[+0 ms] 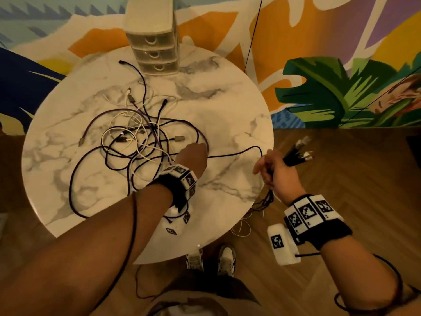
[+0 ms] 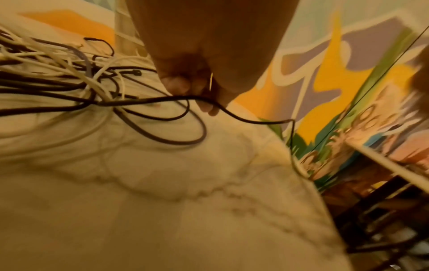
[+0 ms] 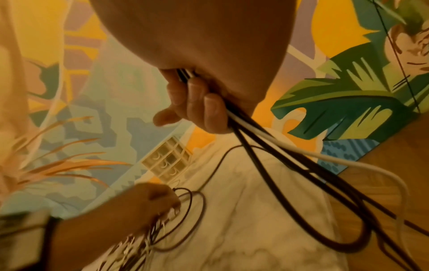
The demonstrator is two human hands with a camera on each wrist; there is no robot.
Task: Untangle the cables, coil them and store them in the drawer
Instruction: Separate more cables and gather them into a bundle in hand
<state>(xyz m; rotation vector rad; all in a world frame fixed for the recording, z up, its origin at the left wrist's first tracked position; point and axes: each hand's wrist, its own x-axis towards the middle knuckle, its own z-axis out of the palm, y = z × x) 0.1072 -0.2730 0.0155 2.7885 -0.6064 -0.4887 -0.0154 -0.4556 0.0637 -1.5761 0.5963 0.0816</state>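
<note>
A tangle of dark and white cables (image 1: 134, 137) lies on the round marble table (image 1: 223, 106). My left hand (image 1: 193, 153) is at the tangle's right edge, fingers curled round a dark cable (image 2: 232, 113) that runs right off the table edge. My right hand (image 1: 275, 172), beyond the table's right rim, grips a bundle of dark and white cables (image 3: 267, 144); their plug ends (image 1: 300, 151) stick out above the fist and loops hang below toward the floor. A small three-drawer unit (image 1: 152, 49) stands at the table's far edge, drawers closed.
A painted mural wall (image 1: 319, 76) rises behind the table. The wooden floor (image 1: 341, 167) spreads to the right. My shoes (image 1: 211, 258) show under the near rim. A thin black wire (image 1: 252, 35) hangs down near the wall.
</note>
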